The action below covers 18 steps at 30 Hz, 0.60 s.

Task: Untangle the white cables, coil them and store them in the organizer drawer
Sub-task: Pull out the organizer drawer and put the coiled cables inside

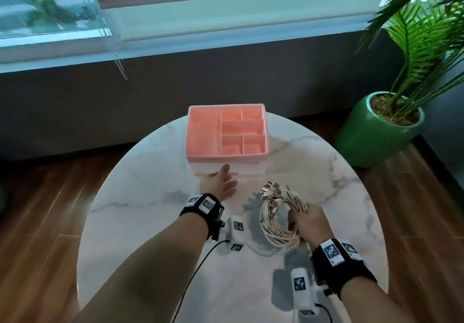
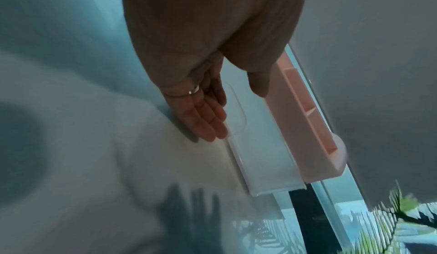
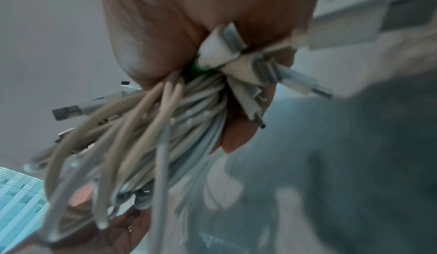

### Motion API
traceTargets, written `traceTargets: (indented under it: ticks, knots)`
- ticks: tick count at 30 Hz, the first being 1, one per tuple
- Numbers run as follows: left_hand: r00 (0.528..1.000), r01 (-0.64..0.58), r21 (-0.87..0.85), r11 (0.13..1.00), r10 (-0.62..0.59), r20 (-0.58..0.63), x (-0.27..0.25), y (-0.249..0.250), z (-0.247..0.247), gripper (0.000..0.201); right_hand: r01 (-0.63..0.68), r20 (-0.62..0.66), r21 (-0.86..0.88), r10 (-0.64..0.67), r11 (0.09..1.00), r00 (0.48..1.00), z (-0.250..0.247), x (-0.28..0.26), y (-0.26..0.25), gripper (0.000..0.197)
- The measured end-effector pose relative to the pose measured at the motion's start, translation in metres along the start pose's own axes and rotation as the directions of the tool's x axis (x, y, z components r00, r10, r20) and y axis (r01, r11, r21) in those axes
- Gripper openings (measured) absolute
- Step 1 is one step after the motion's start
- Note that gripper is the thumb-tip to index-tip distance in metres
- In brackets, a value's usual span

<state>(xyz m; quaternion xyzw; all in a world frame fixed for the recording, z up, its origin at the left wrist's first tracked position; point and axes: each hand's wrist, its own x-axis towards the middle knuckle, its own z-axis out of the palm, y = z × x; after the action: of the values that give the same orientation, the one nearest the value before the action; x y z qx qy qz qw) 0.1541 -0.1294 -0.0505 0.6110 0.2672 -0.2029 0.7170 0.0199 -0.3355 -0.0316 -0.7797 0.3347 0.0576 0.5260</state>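
Observation:
A pink organizer [image 1: 200,134] with several top compartments stands at the far side of the round marble table [image 1: 150,172]; its white drawer front [image 1: 251,170] faces me. My left hand [image 1: 221,183] reaches to that drawer front with straight fingers [image 2: 208,121] at its lower edge [image 2: 238,127], holding nothing. My right hand [image 1: 305,222] grips a coiled bundle of white cables [image 1: 276,219] above the table, metal plugs [image 1: 272,188] sticking out toward the organizer. In the right wrist view the cables [image 3: 151,127] and plugs [image 3: 236,52] fill the fist.
A green pot with a palm plant [image 1: 379,127] stands on the wooden floor at the right of the table. A grey wall and a window [image 1: 50,9] lie behind. Black wires run from both wrist bands across the table.

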Motion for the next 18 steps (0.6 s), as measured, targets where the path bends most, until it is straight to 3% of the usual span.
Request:
traceTargets:
  ticks: [3, 7, 11, 18]
  knots:
    - [1.000, 0.007, -0.197, 0.980, -0.011, -0.017, 0.002, -0.005, 0.007, 0.032, -0.004, 0.019, 0.008, 0.004, 1.000, 1.000, -0.001, 0.004, 0.001, 0.015]
    - [1.000, 0.012, -0.291, 0.957, -0.014, -0.005, 0.004, -0.009, 0.011, 0.030, -0.003, 0.026, 0.010, 0.003, 1.000, 1.000, -0.002, 0.009, -0.004, 0.017]
    - [0.999, 0.020, -0.326, 0.945, -0.027, -0.018, 0.000, -0.014, 0.013, 0.024, 0.011, 0.024, 0.003, -0.011, 1.000, 1.000, -0.003, 0.007, -0.010, 0.014]
    - [0.987, 0.125, -0.233, 0.964, -0.098, 0.123, -0.024, -0.032, -0.008, 0.014, 0.043, 0.032, -0.004, -0.043, 0.999, 0.999, -0.008, -0.002, -0.027, 0.010]
